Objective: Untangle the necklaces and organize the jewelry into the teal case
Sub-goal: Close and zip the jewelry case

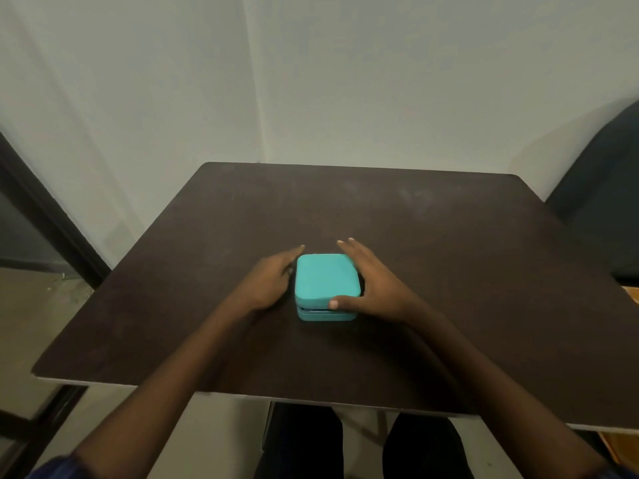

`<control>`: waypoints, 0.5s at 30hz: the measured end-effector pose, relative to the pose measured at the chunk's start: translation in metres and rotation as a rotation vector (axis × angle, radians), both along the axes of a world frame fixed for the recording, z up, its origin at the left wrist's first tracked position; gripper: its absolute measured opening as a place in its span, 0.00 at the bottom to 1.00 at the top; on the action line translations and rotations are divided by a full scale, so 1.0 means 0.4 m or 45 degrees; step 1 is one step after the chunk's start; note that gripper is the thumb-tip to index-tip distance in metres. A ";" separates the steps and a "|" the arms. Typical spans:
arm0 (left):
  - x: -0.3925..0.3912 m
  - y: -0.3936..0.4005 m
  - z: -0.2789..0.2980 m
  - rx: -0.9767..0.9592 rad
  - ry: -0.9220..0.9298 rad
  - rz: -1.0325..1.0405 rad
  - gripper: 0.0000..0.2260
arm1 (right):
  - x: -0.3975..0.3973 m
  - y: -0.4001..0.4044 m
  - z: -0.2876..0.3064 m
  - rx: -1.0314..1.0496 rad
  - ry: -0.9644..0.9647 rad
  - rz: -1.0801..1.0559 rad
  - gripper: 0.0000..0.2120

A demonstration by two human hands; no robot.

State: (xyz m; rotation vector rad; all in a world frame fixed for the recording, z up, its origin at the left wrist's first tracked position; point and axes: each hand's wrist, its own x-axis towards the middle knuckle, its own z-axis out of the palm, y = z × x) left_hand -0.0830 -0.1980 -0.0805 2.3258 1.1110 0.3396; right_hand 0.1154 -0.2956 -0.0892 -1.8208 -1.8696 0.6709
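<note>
A small square teal case (325, 276) with rounded corners sits in the middle of the dark brown table (449, 271). A thin dark gap shows along the front seam between lid and base. My left hand (268, 283) lies against the case's left side, fingers straight and pointing away from me. On the case's right side is my right hand (371, 283), its fingers stretched past the far corner and its thumb tip pressing the lid's front edge at the seam. No necklaces or other jewelry show outside the case.
The table stands in a corner of pale walls. A dark chair back (601, 202) rises beyond the table's right edge. A dark door frame (45, 216) runs down the left. My legs show under the near edge.
</note>
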 end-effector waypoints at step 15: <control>0.020 0.016 0.007 0.249 0.399 -0.016 0.10 | -0.006 0.012 -0.002 -0.028 -0.051 0.061 0.45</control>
